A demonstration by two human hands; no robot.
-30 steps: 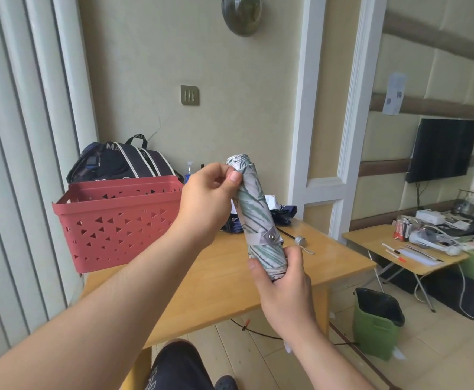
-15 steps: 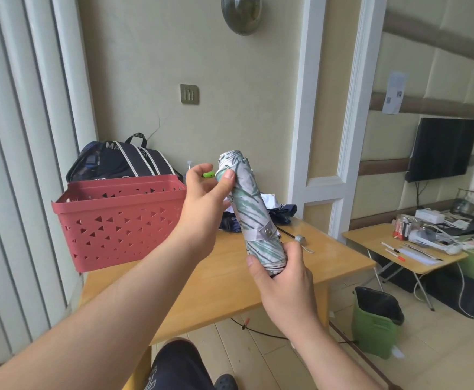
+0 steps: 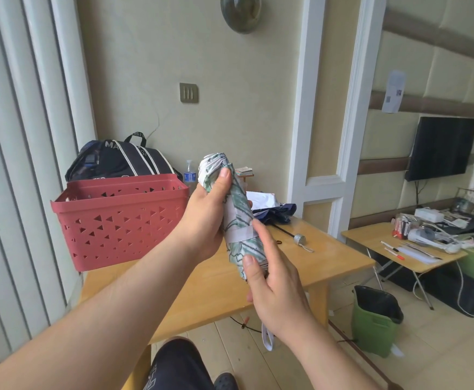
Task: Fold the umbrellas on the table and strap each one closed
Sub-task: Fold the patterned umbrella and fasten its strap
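Wooden table point(image 3: 340, 257) behind, two umbrellas – leafy one point(image 3: 237, 220) gripped by left hand point(image 3: 205, 220) and right hand point(image 3: 275, 294), navy one point(image 3: 278, 213) lying unfolded.

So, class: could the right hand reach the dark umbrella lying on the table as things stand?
Probably not yet: the right hand grips the leaf-print umbrella. The dark umbrella lies unobstructed behind it on the table.

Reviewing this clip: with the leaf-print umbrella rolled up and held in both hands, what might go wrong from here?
1. The strap wraps the leaf-print umbrella, but the right hand covers part of it with a finger; if it isn't fully fastened, the canopy could unroll on release.
2. The left hand grips only the upper end above the table; a slip could drop it.
3. The dark umbrella behind is not yet folded and may be overlooked.
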